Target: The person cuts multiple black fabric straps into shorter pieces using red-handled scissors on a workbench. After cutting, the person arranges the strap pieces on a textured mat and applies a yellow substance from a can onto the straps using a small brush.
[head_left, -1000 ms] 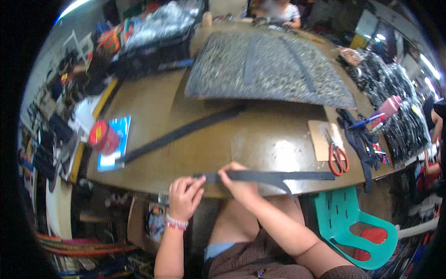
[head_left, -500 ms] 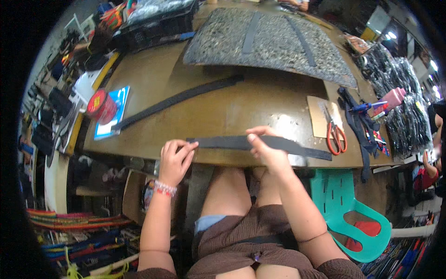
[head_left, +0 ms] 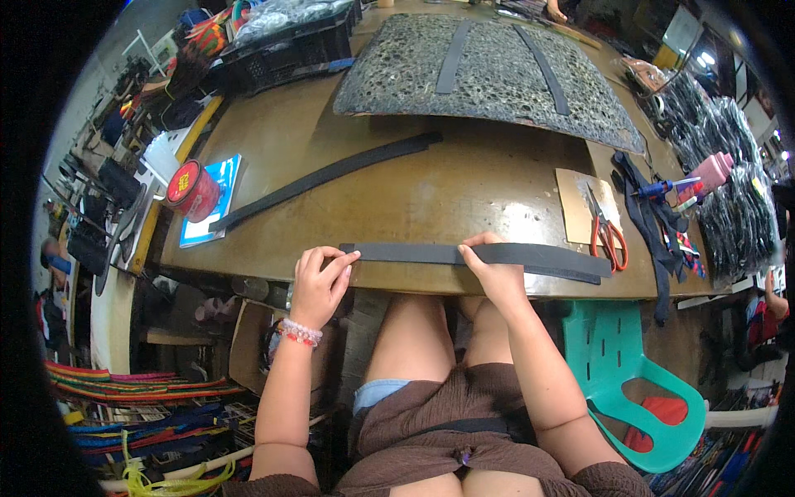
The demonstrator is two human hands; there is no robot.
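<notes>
Left hand (head_left: 318, 283) pinches the left end of a black strap (head_left: 406, 252); right hand (head_left: 495, 272) grips it farther along; the strap stretches along the near edge of a brown surface (head_left: 356, 199); scissors (head_left: 602, 220) lie beside its right end.

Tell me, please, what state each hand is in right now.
Left hand: closed, pinching the black strip at its left end.
Right hand: closed on the same strip near its middle, thumb on top.
</notes>
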